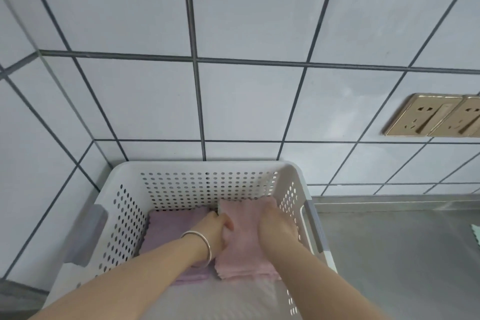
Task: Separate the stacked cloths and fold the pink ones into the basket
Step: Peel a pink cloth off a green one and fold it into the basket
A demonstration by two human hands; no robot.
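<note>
A white perforated basket (pixel 161 184) stands in the corner against the tiled wall. Inside it, on the right, lies a folded pink cloth (pixel 241 249) on a small stack. To its left lies a folded purple cloth (pixel 168 226). Both my hands are down in the basket. My left hand (pixel 218 226), with a silver bangle on the wrist, grips the pink cloth's left edge with curled fingers. My right hand (pixel 278 226) rests on the cloth's right side, its fingers hidden behind the back of the hand.
A steel counter (pixel 402 254) stretches to the right of the basket. The corner of a pale green cloth (pixel 475 235) shows at the right edge. Two gold wall sockets (pixel 426 115) sit on the tiled wall above the counter.
</note>
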